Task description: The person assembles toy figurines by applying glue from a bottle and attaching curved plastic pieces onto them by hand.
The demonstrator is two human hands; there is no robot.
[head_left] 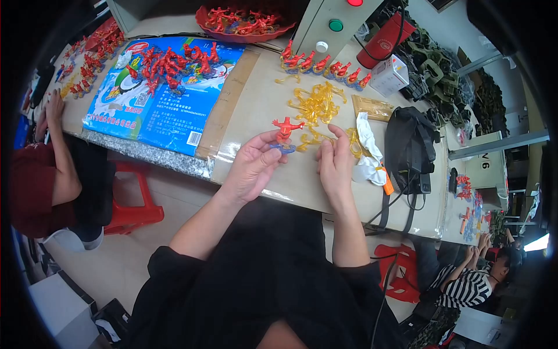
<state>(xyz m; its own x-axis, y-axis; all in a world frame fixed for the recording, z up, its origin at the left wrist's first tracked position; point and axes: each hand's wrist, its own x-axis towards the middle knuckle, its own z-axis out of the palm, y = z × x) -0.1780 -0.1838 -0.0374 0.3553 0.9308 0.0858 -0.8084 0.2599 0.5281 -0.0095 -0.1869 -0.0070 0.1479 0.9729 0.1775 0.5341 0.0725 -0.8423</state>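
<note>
My left hand is closed on a small red figurine with outspread arms and a clear blue base, held upright between thumb and fingers just above the table's front edge. Close to its right, my right hand has its thumb and index finger at a curved translucent yellow piece, which appears pinched between them. Behind both hands lies a loose pile of similar yellow pieces. Several more yellow pieces lie beyond the right fingers, partly hidden.
Figurines lie on a flattened blue carton at left; others stand in a row at the back. A red bowl holds more. A black bag, white cloth and red flask occupy the right. Co-workers sit at both sides.
</note>
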